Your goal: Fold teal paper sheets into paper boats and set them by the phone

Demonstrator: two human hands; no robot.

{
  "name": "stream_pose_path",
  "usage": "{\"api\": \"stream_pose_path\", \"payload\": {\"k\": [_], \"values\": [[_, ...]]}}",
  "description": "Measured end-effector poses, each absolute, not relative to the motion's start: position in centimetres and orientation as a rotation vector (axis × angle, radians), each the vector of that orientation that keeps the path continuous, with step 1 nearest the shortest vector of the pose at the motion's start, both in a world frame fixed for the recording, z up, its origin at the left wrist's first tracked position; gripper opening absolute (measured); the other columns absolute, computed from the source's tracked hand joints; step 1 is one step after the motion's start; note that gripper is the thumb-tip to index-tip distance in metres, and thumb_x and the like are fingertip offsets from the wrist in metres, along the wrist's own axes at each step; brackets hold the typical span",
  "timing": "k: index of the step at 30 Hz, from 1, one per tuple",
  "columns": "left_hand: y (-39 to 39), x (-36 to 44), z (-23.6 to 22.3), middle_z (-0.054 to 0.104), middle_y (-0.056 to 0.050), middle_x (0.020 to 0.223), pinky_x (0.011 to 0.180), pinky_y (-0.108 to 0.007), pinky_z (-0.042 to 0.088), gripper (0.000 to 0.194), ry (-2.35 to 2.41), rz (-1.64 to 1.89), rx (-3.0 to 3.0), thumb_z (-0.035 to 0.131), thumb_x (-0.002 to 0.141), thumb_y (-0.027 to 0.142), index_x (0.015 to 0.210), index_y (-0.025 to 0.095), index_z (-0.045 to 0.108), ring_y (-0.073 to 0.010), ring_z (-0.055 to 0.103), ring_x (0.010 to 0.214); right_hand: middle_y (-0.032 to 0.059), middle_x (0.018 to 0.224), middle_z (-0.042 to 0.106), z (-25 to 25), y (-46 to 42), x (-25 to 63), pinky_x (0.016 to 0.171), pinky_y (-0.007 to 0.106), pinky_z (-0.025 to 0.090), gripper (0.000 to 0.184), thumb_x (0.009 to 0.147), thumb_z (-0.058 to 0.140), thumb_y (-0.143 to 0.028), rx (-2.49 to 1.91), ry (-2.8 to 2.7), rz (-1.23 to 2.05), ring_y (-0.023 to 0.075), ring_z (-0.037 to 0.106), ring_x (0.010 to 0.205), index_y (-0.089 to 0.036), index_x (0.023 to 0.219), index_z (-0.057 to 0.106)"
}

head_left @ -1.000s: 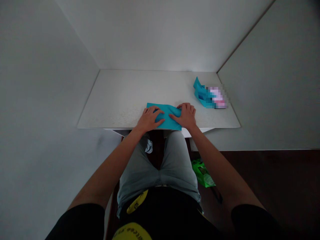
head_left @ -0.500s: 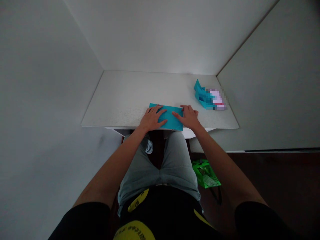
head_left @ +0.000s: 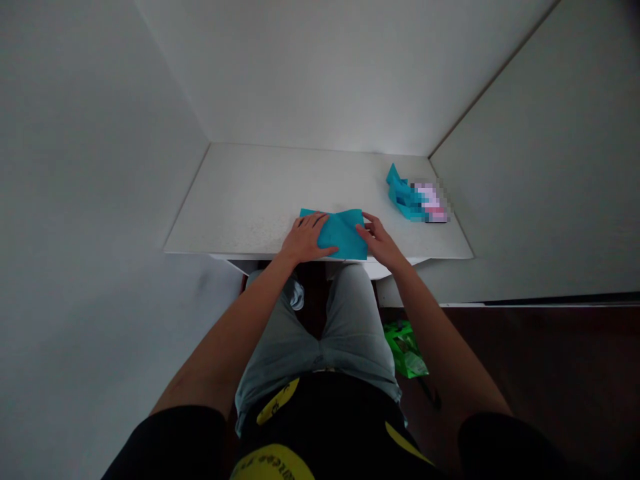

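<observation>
A teal sheet of folded paper (head_left: 344, 232) lies at the near edge of the white table (head_left: 250, 200). My left hand (head_left: 305, 239) rests flat on its left part, fingers spread. My right hand (head_left: 381, 240) sits at the paper's right edge, its fingers curled onto the edge, which looks slightly raised there. Whether it pinches the paper I cannot make out.
A pile of teal folded paper (head_left: 403, 193) with a blurred pink item lies at the table's far right by the wall. Walls close in the table on the left, back and right. A green bag (head_left: 406, 347) lies on the dark floor beside my right leg.
My right hand has slid off the top of the paper to its right edge. The paper's right side now looks lifted. My left hand has stayed in place.
</observation>
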State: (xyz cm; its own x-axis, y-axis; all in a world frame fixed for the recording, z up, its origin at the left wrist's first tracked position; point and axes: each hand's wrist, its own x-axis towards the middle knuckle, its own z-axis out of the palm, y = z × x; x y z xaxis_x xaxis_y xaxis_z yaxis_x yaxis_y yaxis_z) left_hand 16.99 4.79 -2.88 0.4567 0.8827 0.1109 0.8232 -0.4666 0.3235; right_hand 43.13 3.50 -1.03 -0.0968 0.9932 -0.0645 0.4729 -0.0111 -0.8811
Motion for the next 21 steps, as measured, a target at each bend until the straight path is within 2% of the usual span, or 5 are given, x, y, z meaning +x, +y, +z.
{"api": "stream_pose_path", "payload": {"k": [2, 5, 8, 12, 21], "values": [[4.7, 17.0, -2.8, 0.044, -0.018, 0.174, 0.132, -0.051, 0.029, 0.105, 1.489, 0.396, 2.477, 0.070, 0.094, 0.074, 0.174, 0.018, 0.034, -0.0367, 0.040, 0.160, 0.0168, 0.150, 0.068, -1.3, 2.9, 43.0, 0.114, 0.059, 0.055, 0.080, 0.103, 0.051, -0.079, -1.461, -1.875, 0.828, 0.0365, 0.066, 0.132, -0.024, 0.160, 0.057], [4.6, 17.1, -2.8, 0.042, -0.017, 0.175, 0.132, -0.052, 0.029, 0.104, 1.454, 0.396, 2.514, 0.070, 0.094, 0.076, 0.174, 0.020, 0.035, -0.0369, 0.038, 0.162, 0.0145, 0.154, 0.068, -2.1, 1.6, 42.8, 0.124, 0.060, 0.045, 0.068, 0.112, 0.038, -0.070, -1.400, -2.147, 0.610, 0.0354, 0.062, 0.142, -0.023, 0.154, 0.064], [4.5, 17.1, -2.8, 0.040, -0.015, 0.176, 0.132, -0.054, 0.028, 0.096, 1.423, 0.376, 2.556, 0.068, 0.095, 0.077, 0.172, 0.026, 0.041, -0.0378, 0.035, 0.163, 0.0122, 0.157, 0.066, -2.9, 0.1, 42.6, 0.124, 0.057, 0.045, 0.063, 0.117, 0.029, -0.061, -1.385, -2.325, 0.520, 0.0326, 0.059, 0.148, -0.023, 0.148, 0.070], [4.4, 17.1, -3.0, 0.037, -0.014, 0.178, 0.132, -0.057, 0.027, 0.081, 1.412, 0.353, 2.605, 0.063, 0.100, 0.073, 0.168, 0.030, 0.051, -0.0388, 0.034, 0.164, 0.0145, 0.167, 0.056, -3.4, -1.4, 42.0, 0.123, 0.055, 0.044, 0.064, 0.117, 0.031, -0.059, -1.413, -2.425, 0.364, 0.0327, 0.052, 0.153, -0.019, 0.155, 0.063], [4.7, 17.1, -3.0, 0.040, -0.013, 0.177, 0.131, -0.056, 0.032, 0.061, 1.454, 0.346, 2.576, 0.049, 0.111, 0.053, 0.167, 0.029, 0.052, -0.0329, 0.034, 0.165, 0.0116, 0.173, 0.049, -3.5, 2.9, 38.6, 0.117, 0.059, 0.041, 0.059, 0.114, 0.033, -0.044, -1.561, -2.456, 0.246, 0.0401, 0.048, 0.143, -0.015, 0.163, 0.052]]}}
